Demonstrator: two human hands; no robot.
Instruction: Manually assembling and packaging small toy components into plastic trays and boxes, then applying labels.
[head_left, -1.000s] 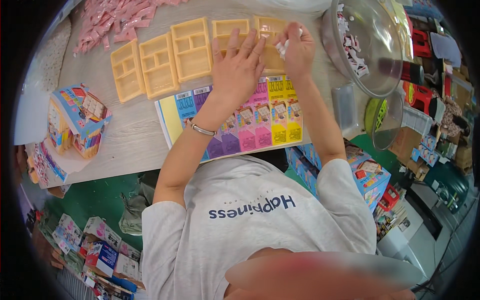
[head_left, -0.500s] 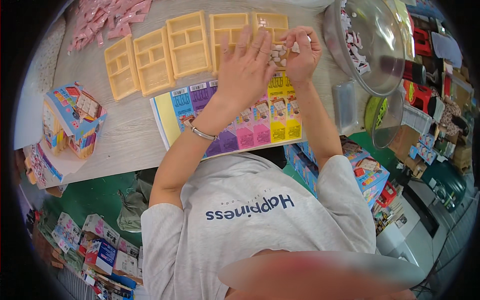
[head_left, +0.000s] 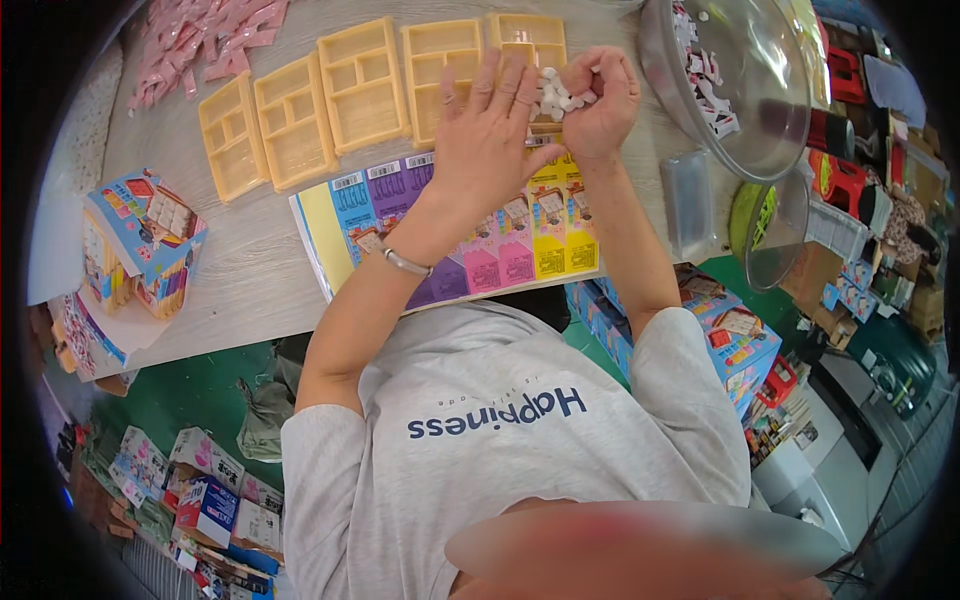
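Hands are now meeting: right hand (head_left: pixel 600 100) is cupping small white pieces (head_left: pixel 556 92), fingers curled around them; left hand (head_left: pixel 487 135), fingers spread flat, has slid beside it above the rightmost yellow tray (head_left: pixel 527 30), suggesting sorting.

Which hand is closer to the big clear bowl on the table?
Right. The right hand holds small white pieces just beside the clear bowl; the left hand lies flat farther left, over the yellow trays.

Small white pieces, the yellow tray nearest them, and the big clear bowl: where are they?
small white pieces (head_left: pixel 558 95), head view, middle of the pile.
yellow tray (head_left: pixel 527 30), head view, top compartment.
clear bowl (head_left: pixel 770 90), head view, inner wall.
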